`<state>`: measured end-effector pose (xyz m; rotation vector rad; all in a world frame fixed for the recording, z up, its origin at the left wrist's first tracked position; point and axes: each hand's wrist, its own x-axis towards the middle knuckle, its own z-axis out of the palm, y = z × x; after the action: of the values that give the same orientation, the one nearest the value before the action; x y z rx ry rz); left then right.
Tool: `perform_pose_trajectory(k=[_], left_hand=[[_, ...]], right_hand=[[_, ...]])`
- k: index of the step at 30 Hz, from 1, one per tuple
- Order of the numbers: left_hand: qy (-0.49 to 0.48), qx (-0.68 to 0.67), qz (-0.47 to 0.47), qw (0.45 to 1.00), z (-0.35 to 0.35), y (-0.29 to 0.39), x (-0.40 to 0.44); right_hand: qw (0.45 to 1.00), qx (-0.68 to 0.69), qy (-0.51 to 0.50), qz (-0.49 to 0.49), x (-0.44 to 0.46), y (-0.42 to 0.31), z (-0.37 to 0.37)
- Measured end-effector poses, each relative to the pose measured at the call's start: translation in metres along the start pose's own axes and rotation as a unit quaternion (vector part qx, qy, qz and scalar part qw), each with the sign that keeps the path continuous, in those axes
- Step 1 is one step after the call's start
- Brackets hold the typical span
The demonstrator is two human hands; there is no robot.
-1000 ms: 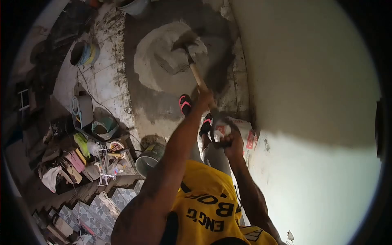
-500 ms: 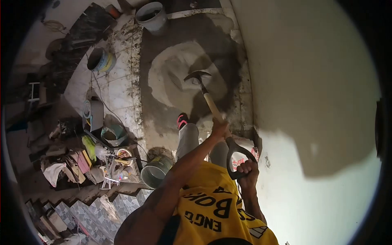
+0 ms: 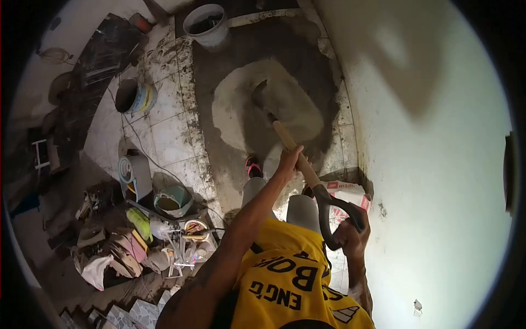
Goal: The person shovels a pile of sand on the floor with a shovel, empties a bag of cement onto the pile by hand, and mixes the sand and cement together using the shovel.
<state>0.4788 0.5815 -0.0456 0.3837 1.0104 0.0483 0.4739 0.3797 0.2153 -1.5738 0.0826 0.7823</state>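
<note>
We hold a shovel (image 3: 281,133) with both bare hands, near the middle of the frame. Our left hand (image 3: 292,162) is closed around the wooden shaft, and our right hand (image 3: 352,236), lower and to the right, is wrapped around the outer side of the dark D-shaped handle (image 3: 323,214). The blade (image 3: 259,93) lies beyond both hands, in the pale, powdery pile (image 3: 300,107) at upper centre. We can make out only part of the blade; powder and shadow blur the rest, and we cannot tell how deep it sits. The fingers on the far side of the shaft are partly hidden, and one dark shoe (image 3: 253,167) is partly covered by our trouser leg. The shovel points toward the top of the frame, leaning left, its long axis slanting from upper centre down to the D-shaped handle at right of centre, beside a white-and-red bag (image 3: 350,192).
</note>
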Motion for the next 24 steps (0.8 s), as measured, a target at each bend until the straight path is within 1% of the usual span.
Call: perform_pose_trajectory(k=[1,4,5,6,7,8,9,11,12,13,15,17,19,20,21,22,23,24], left_hand=[[0.013,0.004,0.000,1.000,-0.008,0.003,-0.007],[-0.039,-0.013,-0.040,0.998,-0.014,0.024,-0.012],[-0.069,-0.032,-0.037,0.996,-0.013,0.030,-0.014],[-0.097,-0.050,-0.031,0.994,-0.012,0.039,-0.017],[-0.101,-0.041,-0.016,0.994,-0.005,0.056,-0.019],[-0.104,-0.033,-0.003,0.994,0.006,0.071,-0.027],[-0.108,-0.026,0.004,0.994,0.010,0.083,-0.034],[-0.172,-0.004,0.017,0.985,0.009,0.114,-0.033],[-0.202,0.007,0.019,0.979,0.007,0.123,-0.037],[-0.202,0.043,0.053,0.977,0.004,0.138,-0.051],[-0.200,0.118,0.129,0.964,-0.014,0.183,-0.089],[-0.134,0.188,0.138,0.963,-0.057,0.206,-0.113],[-0.066,0.231,0.170,0.956,-0.157,0.197,-0.106],[0.042,0.200,0.172,0.964,-0.213,0.181,-0.101],[0.102,0.255,0.128,0.953,-0.257,0.183,-0.126],[0.158,0.032,0.132,0.978,-0.305,0.161,-0.143],[0.218,-0.013,0.126,0.968,-0.355,0.145,-0.166],[0.284,-0.020,0.111,0.952,-0.396,0.128,-0.194]], right_hand=[[0.998,-0.001,0.039,0.042,-0.009,-0.011,0.015],[0.994,-0.102,0.038,0.022,-0.027,-0.034,0.048],[0.992,-0.126,0.025,-0.001,-0.030,-0.039,0.057],[0.988,-0.147,0.035,-0.015,-0.032,-0.046,0.069],[0.984,-0.167,0.045,-0.035,-0.030,-0.055,0.081],[0.987,-0.150,0.042,-0.049,-0.028,-0.067,0.094],[0.984,-0.148,0.013,-0.093,-0.023,-0.073,0.100],[0.973,-0.159,0.037,-0.164,-0.005,-0.088,0.115],[0.977,-0.138,0.022,-0.161,0.003,-0.107,0.125],[0.980,-0.116,0.004,-0.162,0.017,-0.125,0.137],[0.970,-0.137,-0.040,-0.196,0.051,-0.147,0.156],[0.955,-0.176,-0.072,-0.229,0.085,-0.168,0.178],[0.949,-0.144,-0.092,-0.265,0.117,-0.185,0.202],[0.951,-0.113,-0.111,-0.267,0.133,-0.193,0.214],[0.952,-0.080,-0.127,-0.268,0.149,-0.201,0.227],[0.950,-0.073,-0.131,-0.275,0.164,-0.209,0.239],[0.948,-0.068,-0.135,-0.282,0.181,-0.217,0.250],[0.948,-0.062,-0.133,-0.282,0.200,-0.223,0.259]])
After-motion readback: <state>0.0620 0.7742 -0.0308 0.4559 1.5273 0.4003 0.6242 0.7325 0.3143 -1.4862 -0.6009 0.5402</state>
